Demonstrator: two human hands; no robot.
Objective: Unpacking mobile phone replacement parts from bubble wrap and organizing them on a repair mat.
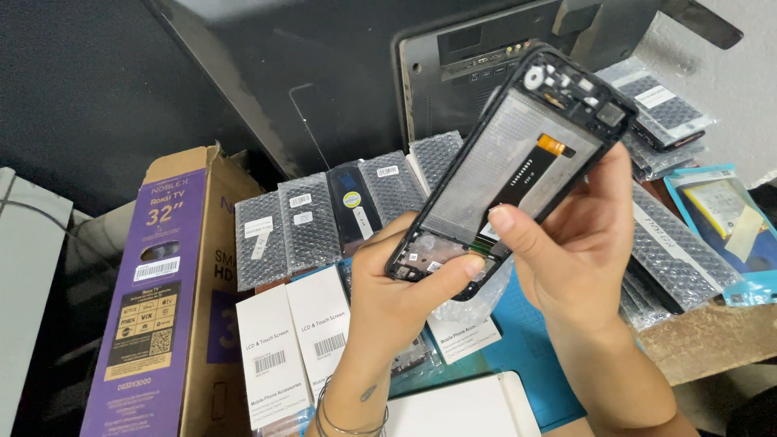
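Left hand (405, 283) and right hand (566, 243) pinch a phone frame (510, 170) held up above the bench.

The left thumb presses the frame's lower edge, and the right thumb and fingers clamp its long side. The frame is black, thin and rectangular, with a grey metal sheet and an orange ribbon strip inside. Bubble-wrapped packs (307, 222) crowd close beneath, white boxes (295, 348) just below; a purple cardboard box (162, 299) stands to the left.

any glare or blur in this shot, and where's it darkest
Head view: the phone frame and both hands, left and right, are sharp; soft glare sits on the bubble-wrapped parts; the dark panel behind and the left edge fall into shadow; no motion blur.
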